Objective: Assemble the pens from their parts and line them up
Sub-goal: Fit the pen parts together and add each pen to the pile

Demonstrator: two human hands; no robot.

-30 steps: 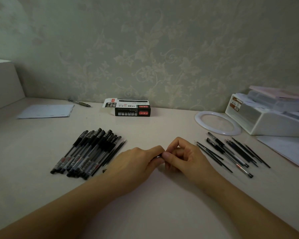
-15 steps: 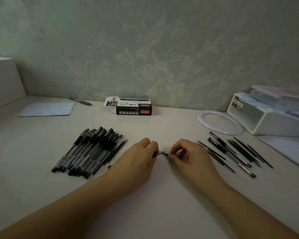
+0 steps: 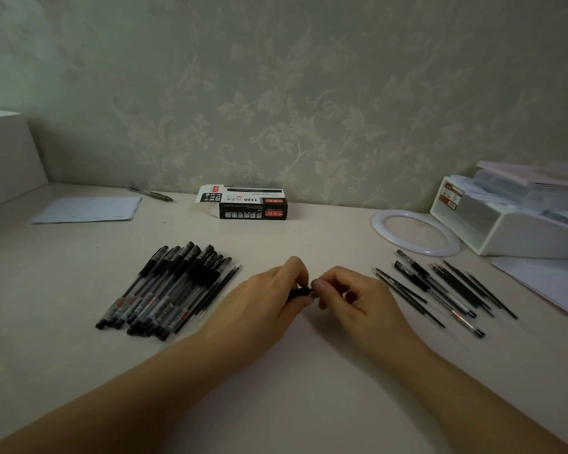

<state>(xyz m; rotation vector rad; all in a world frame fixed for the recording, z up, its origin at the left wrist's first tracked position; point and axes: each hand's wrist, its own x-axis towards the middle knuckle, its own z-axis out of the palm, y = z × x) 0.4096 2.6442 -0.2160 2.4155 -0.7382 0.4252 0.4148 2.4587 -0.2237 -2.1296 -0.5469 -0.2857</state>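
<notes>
My left hand [image 3: 263, 306] grips a black pen [image 3: 299, 292] at the middle of the table; only a short dark stretch of the pen shows between my fingers. My right hand [image 3: 354, 299] pinches the pen's right end with thumb and forefinger, so both hands meet on it. A row of several assembled black pens [image 3: 164, 290] lies to the left, slanted, side by side. To the right lie several loose pen parts [image 3: 440, 286]: thin refills, barrels and caps.
A black and white pen box [image 3: 248, 203] lies at the back by the wall. A white ring [image 3: 415, 231] and a white organiser [image 3: 512, 217] sit at the back right, papers [image 3: 551, 286] at the right edge. Paper [image 3: 86, 209] and a pen [image 3: 151, 193] lie back left.
My hands drew slightly apart half a second ago, showing a thin tip between them, and have closed together again on the pen. The piles have not moved.
</notes>
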